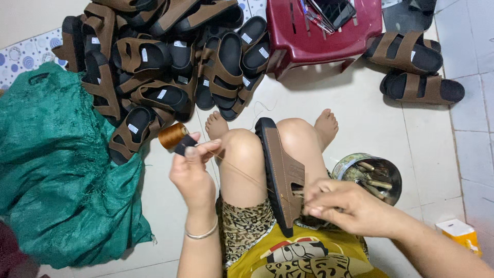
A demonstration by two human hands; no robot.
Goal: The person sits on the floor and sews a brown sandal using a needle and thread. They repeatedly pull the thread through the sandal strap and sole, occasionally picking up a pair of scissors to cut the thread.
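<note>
The right hand [342, 206] pinches thread at the strap of a brown-strapped black sandal [280, 175] clamped between the knees, so its stitching looks unfinished. The left hand [191, 170] grips a spool of brown thread [172, 135]. A round metal tin [387, 170] at right holds wooden-handled tools. Farther off, a heap of similar sandals [164, 62] and a red plastic stool [324, 31].

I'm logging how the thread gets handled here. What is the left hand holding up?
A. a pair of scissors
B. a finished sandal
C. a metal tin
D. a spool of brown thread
D: the left hand pinches a spool of brown thread, and a strand runs from it toward the sandal clamped between the knees, where the right hand works.
</note>
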